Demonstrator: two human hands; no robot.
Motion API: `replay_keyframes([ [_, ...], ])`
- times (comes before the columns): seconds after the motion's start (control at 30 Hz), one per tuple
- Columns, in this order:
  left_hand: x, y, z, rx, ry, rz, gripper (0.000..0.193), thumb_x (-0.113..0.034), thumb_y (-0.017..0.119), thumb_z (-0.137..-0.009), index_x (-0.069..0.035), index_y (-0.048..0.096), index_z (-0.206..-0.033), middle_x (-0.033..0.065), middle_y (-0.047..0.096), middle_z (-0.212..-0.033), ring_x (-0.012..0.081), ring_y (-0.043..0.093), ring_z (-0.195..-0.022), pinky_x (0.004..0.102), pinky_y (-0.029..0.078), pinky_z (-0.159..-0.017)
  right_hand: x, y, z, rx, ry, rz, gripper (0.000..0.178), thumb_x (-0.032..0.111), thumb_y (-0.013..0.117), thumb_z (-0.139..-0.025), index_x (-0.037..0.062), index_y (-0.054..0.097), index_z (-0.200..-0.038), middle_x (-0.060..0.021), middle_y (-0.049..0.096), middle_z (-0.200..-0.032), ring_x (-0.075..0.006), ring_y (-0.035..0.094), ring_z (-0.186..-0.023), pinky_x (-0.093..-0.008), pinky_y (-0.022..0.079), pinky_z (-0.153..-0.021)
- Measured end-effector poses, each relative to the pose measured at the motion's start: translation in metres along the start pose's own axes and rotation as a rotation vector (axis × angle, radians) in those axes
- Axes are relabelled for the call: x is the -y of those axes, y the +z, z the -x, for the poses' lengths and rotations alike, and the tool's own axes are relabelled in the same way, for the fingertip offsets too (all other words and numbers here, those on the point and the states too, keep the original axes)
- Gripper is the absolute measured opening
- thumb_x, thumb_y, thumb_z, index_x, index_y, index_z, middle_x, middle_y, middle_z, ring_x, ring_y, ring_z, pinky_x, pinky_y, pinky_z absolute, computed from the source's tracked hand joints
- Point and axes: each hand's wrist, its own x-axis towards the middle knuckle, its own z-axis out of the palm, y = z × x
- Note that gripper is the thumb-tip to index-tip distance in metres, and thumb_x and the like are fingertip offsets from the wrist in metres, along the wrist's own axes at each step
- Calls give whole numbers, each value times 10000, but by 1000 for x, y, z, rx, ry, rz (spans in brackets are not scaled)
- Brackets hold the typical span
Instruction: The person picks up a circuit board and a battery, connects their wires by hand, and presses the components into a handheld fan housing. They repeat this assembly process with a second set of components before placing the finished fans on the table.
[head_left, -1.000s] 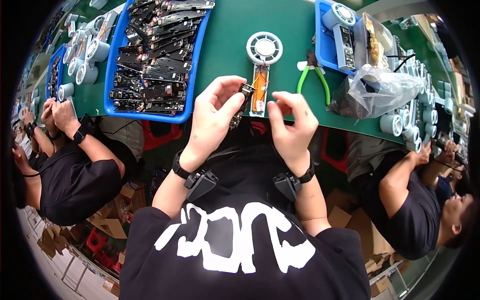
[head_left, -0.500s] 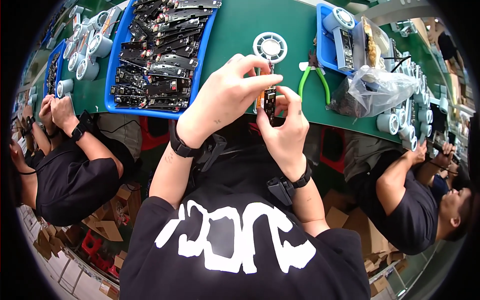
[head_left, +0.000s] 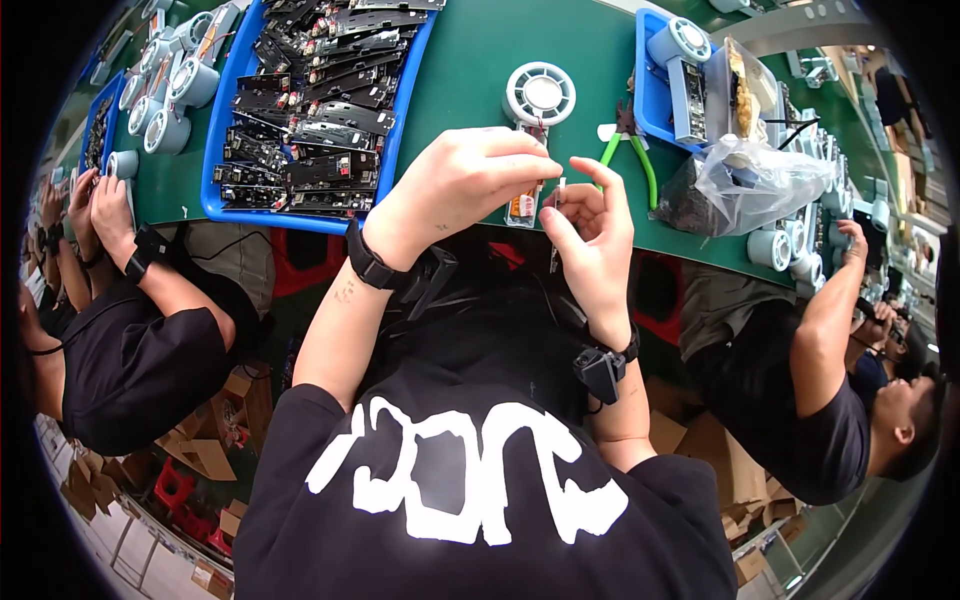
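Note:
My right hand (head_left: 594, 232) pinches a narrow black circuit board (head_left: 556, 200) between thumb and fingers, turned nearly edge-on, with a small pale part at its top. My left hand (head_left: 475, 182) reaches over from the left, its fingertips pressed together at that top end; whatever they pinch is too small to make out. Just beyond both hands, a light-blue handheld fan (head_left: 540, 95) lies on the green table, its round head away from me. Its handle (head_left: 522, 205) shows an orange part inside and is partly hidden by my left hand.
A blue tray (head_left: 212, 160) heaped with black circuit boards is at left. Green-handled pliers (head_left: 645, 170), a clear plastic bag (head_left: 760, 175) and another blue tray (head_left: 645, 70) are at right. More fans (head_left: 168, 130) stand far left. People work on both sides of me.
The circuit board has turned from face-on to nearly edge-on and moved slightly right, away from the fan handle. My right hand has shifted right and opened its upper fingers somewhat.

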Motion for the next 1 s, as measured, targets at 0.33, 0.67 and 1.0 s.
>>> replay_keyframes([
  [0.33, -8, 6, 0, -141, -208, 146, 109, -2, 770, -804, -33, 751, -906, 69, 740, -866, 198, 718, -726, 279, 563, -612, -4, -7, -10, 92, 141, -468, 454, 54, 552, -944, -9, 511, -1391, -113, 677, -996, -110, 589, -813, -239, 483, -780],
  [0.67, -9, 16, -4, -266, -73, -79, 143, -61, 809, -788, -42, 751, -917, 58, 706, -817, 188, 683, -678, 278, 545, -589, 0, -9, -13, 96, 153, -511, 444, 60, 545, -943, -14, 530, -1380, -114, 678, -998, -117, 585, -805, -246, 483, -786],
  [1.0, -13, 15, -7, -177, -64, -212, 182, -57, 796, -793, -66, 752, -970, 53, 669, -839, 196, 673, -734, 293, 550, -623, 0, -4, -10, 81, 27, -345, 452, 5, 589, -940, -7, 540, -1389, -75, 668, -1043, -96, 590, -868, -228, 476, -782],
])
